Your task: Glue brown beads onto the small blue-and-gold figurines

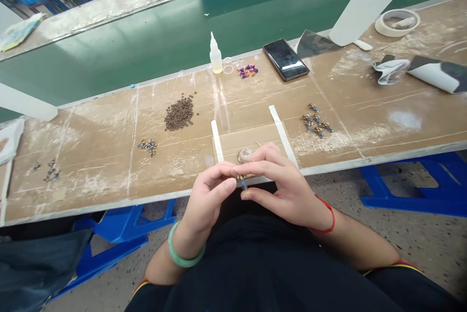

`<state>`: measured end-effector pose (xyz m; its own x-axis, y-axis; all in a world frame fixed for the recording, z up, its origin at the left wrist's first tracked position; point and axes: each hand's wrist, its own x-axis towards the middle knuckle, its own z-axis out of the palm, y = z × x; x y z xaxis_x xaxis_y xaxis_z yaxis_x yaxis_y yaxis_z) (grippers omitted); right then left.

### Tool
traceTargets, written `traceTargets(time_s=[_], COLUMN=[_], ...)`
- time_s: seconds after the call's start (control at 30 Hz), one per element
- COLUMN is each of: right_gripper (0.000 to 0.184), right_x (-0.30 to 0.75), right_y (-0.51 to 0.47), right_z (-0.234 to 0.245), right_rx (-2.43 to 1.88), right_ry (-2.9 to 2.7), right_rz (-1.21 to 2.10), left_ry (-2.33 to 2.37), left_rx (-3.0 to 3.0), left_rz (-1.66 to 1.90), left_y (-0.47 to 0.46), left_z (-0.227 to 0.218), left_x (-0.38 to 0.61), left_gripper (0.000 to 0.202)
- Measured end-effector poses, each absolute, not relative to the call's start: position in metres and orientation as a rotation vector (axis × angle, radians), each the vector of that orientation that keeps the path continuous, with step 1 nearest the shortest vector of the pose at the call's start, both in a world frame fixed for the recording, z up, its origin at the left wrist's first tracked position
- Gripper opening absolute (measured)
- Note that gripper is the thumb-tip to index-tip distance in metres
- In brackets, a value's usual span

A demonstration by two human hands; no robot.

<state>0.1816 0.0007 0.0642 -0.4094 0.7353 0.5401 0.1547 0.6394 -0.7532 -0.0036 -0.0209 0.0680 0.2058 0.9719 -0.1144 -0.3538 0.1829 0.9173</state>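
Between my two hands is a small blue and gold figurine, held just off the table's front edge. My right hand, with a red cord at the wrist, pinches it between thumb and fingers. The fingertips of my left hand, closed together, meet it from the other side; a green bangle circles that wrist. Just beyond my fingers a small round clear dish rests on a piece of cardboard. A thin stick lies beside it, partly hidden by my right hand.
Brown discs form a heap at left. Similar figurines lie in groups at right, left and far left. Along the back stand a dropper bottle, purple-orange pieces, a phone and a tape roll.
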Motion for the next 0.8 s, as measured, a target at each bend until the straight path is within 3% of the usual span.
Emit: traceTargets(time_s=[0.37, 0.5, 0.8], right_gripper=[0.029, 0.034, 0.019], right_x=[0.176, 0.184, 0.199], right_y=[0.002, 0.006, 0.015], right_z=[0.058, 0.057, 0.052], right_rx=[-0.799, -0.875, -1.034], right_ry=[-1.98, -1.978, -1.869], right_rz=[0.554, 0.42, 0.391], left_ry=[1.05, 1.362, 1.707], left_rx=[0.816, 0.96, 1.423], left_rz=[1.08, 1.046, 0.847], left_y=[-0.016, -0.01, 0.007], left_z=[0.065, 0.06, 0.045], left_x=[-0.003, -0.015, -0.024], left_gripper=[0.031, 0.023, 0.01])
